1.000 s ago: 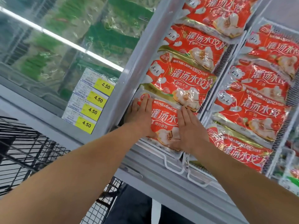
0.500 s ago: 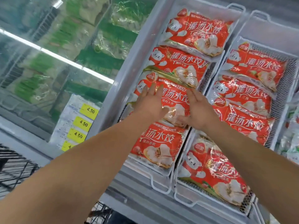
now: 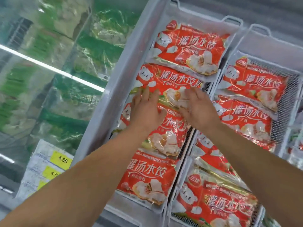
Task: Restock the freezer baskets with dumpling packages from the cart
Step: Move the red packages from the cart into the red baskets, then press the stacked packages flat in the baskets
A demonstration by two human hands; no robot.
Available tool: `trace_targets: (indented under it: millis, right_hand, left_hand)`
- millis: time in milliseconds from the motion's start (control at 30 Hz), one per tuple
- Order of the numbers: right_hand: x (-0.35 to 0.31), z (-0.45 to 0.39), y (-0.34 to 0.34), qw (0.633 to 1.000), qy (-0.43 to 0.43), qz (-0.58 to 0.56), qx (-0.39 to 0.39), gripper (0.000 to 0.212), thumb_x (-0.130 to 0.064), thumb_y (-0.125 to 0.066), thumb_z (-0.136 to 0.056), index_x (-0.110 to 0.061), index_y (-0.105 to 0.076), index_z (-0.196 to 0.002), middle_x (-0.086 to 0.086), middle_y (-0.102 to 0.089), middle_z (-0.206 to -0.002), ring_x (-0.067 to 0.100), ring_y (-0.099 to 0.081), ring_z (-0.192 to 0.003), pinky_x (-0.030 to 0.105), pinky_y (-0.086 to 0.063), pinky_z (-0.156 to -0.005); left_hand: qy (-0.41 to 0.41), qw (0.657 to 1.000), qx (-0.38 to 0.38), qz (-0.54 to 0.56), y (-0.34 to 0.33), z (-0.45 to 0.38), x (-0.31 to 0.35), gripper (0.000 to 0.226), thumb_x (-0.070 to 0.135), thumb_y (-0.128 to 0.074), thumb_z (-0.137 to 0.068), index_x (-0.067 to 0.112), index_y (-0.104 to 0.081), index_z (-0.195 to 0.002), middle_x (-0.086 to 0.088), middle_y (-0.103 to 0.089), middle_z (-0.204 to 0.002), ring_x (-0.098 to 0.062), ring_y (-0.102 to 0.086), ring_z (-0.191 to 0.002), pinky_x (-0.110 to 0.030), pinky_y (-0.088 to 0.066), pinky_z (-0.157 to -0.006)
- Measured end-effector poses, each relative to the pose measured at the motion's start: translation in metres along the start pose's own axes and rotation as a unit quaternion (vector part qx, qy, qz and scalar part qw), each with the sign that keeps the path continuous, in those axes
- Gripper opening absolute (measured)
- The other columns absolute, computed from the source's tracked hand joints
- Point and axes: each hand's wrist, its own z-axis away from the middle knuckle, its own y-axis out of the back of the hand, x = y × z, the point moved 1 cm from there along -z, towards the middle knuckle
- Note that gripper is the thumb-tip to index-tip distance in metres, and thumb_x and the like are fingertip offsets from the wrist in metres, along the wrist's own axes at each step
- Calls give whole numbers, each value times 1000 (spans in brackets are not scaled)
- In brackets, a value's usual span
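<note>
Both hands have moved up the row since a moment ago; the left hand (image 3: 145, 110) and right hand (image 3: 199, 110) lie flat with fingers spread on overlapping dumpling packages (image 3: 165, 82) in the left freezer basket (image 3: 229, 20); beyond the fingertips one more package reaches nearly to the basket's far rim; right of the right hand a second basket (image 3: 293, 89) shows bare mesh along its far side.

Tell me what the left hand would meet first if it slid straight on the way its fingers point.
The left hand lies flat, fingers pointing up the basket. Just ahead is the second red dumpling package from the far end, whose near edge they already seem to touch; depth is hard to judge.
</note>
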Motion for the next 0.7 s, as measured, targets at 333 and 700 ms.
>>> trace_targets:
  millis: [333, 700]
  right_hand:
    - [9, -26, -16, 984, -50, 143, -98, 81, -57, -35, -99, -17, 7, -157, 8, 10, -165, 30, 7, -152, 44, -7, -124]
    - [21, -32, 26, 995, -21, 94, -1, 68, -49, -53, -93, -15, -36, -149, 9, -35, -155, 32, -27, -144, 50, -16, -120]
  left_hand:
    - [-5, 997, -59, -55, -24, -51, 20, 65, 48, -30, -102, 35, 4, -157, -7, 12, -166, -35, 11, -152, -56, -4, -121]
    - [-24, 999, 20, 5, 0, -62, 35, 65, 50, -39, -100, 30, -13, -157, -6, -4, -166, -35, 0, -152, -56, -10, -122]
